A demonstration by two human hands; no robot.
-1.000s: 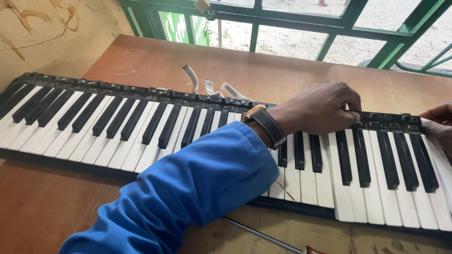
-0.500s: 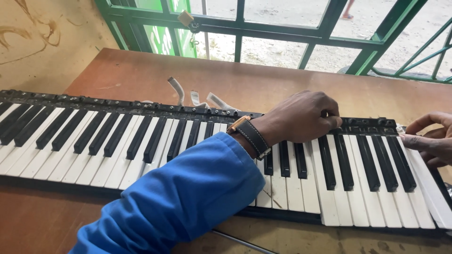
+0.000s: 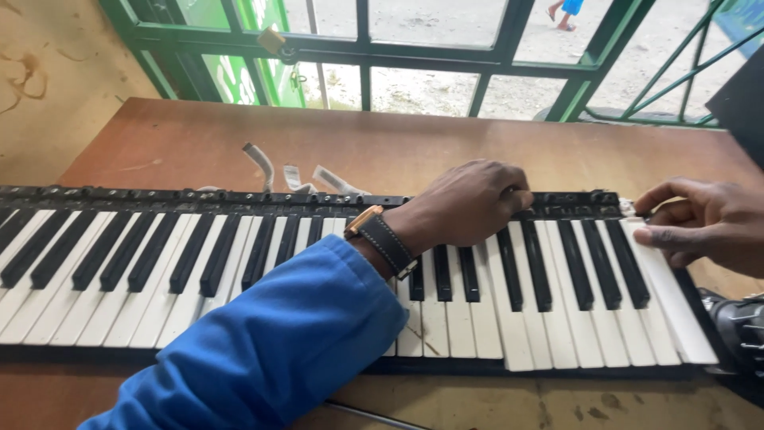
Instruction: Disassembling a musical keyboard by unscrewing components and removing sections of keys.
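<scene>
Bare keyboard assembly across the desk, 2 hands at its right end.

Left hand, fingers curled, presses on the keyboard at its black rear strip, centre-right of the frame. Right hand pinches the last white key at far right, on the brown desk.

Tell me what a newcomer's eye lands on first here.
First, the long bare keyboard assembly with black and white keys, lying across the brown wooden table. Next, the left hand, with a blue sleeve and a wristwatch, resting curled on the rear of the keys right of centre, while the right hand touches the keyboard's far right end. Behind, green window bars.
</scene>
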